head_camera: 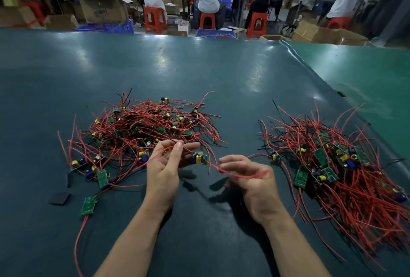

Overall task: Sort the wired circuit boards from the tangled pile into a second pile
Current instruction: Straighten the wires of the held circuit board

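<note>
Two piles of wired boards: tangled pile (142,130), second pile (346,165). Left hand (164,165) pinching one board (198,158); right hand (250,176) pinching its red wire (241,175).

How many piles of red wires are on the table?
2. The tangled pile lies ahead on the left, beyond the left hand. The second pile lies on the right, beside the right hand. A few loose boards lie near the left pile.
</note>
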A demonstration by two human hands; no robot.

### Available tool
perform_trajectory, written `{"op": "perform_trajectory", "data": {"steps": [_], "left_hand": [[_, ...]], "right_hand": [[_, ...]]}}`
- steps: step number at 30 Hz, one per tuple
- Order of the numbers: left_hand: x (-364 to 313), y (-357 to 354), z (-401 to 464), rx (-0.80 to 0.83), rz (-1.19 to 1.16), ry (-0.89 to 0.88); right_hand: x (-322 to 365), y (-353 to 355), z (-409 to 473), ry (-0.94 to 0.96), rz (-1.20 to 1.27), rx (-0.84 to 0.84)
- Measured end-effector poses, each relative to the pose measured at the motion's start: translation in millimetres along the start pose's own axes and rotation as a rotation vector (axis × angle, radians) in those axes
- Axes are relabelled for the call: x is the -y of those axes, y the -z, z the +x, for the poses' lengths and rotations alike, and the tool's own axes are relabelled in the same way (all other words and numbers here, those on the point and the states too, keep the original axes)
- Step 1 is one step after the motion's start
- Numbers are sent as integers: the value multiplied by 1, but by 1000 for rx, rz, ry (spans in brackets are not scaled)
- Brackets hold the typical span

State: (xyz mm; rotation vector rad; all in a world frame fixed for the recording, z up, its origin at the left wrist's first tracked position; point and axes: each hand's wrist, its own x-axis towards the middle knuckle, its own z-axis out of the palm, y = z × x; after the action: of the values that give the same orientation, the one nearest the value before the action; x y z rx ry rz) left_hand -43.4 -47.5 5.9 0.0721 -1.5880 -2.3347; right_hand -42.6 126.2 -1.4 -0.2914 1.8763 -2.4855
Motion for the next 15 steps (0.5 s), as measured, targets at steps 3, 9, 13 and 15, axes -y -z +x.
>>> {"op": "perform_trajectory", "data": {"steps": [3,9,13,15], "left_hand": [[-2,-2,1,-11,-210,76],[5,-5,-7,275,49,184],[1,-3,-7,416,170,220],[0,-3,-8,449,222,225]], "right_hand": [[-1,2,1,-38,34,-35],[8,-4,2,-157,-27,2],[12,-8,-2,-115,-120,124],[13,-8,-3,-105,-93,130]]}}
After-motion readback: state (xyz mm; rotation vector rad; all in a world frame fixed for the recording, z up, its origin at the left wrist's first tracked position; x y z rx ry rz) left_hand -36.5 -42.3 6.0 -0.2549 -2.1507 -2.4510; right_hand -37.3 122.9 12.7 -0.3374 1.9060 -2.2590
